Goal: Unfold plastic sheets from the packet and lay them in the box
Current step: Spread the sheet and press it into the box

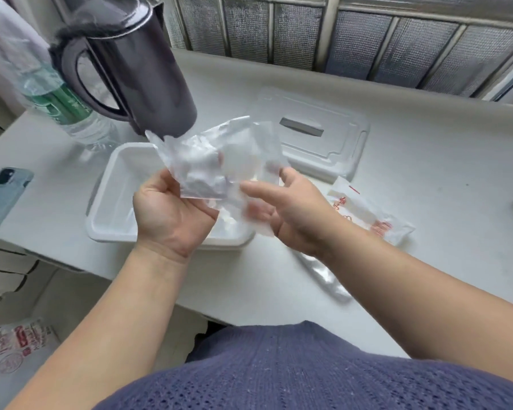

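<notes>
A thin clear plastic sheet (219, 161), partly unfolded and crumpled, hangs in the air above the white box (110, 202). My left hand (172, 214) pinches its lower left edge. My right hand (288, 214) holds its right side, fingers curled into the film. The box is open and lies on the table below my hands; its inside is partly hidden by them. The packet (367, 217), white with red print, lies on the table right of my right hand.
The box's white lid (323, 134) lies behind the packet. A dark kettle (137, 63) and a water bottle (62, 105) stand at the back left. A phone (3, 196) lies at the left table edge. A clear strip (326, 279) lies near the front edge.
</notes>
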